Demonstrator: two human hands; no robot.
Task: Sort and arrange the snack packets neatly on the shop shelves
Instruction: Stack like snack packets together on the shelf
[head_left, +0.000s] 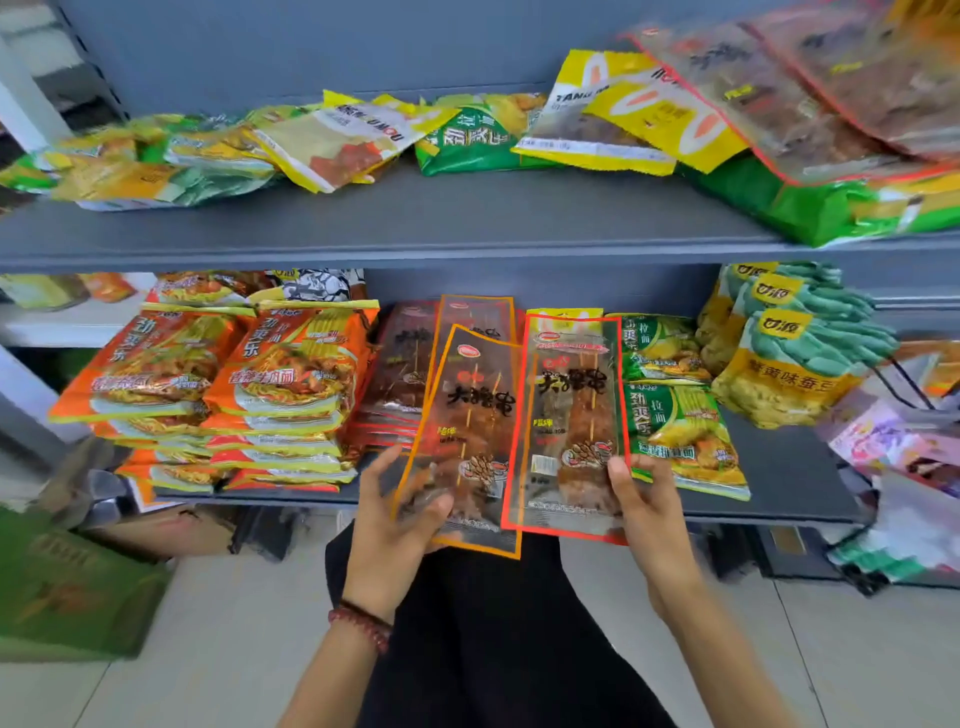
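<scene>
Before shelf (789, 467): left grip (395, 525) holds orange-edged packet (467, 415), right grip (649, 514) red-edged packet (571, 405).

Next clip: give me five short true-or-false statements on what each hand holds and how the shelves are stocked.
1. The left hand holds the orange-edged skewer packet. True.
2. The right hand is empty. False: it holds the red-edged skewer packet by its lower end.
3. The orange noodle packets are stacked on the upper shelf. False: they are stacked at the left of the lower shelf.
4. The green noodle packets lie to the right of the red-edged skewer packet. True.
5. A beaded bracelet is on the left wrist. True.
</scene>
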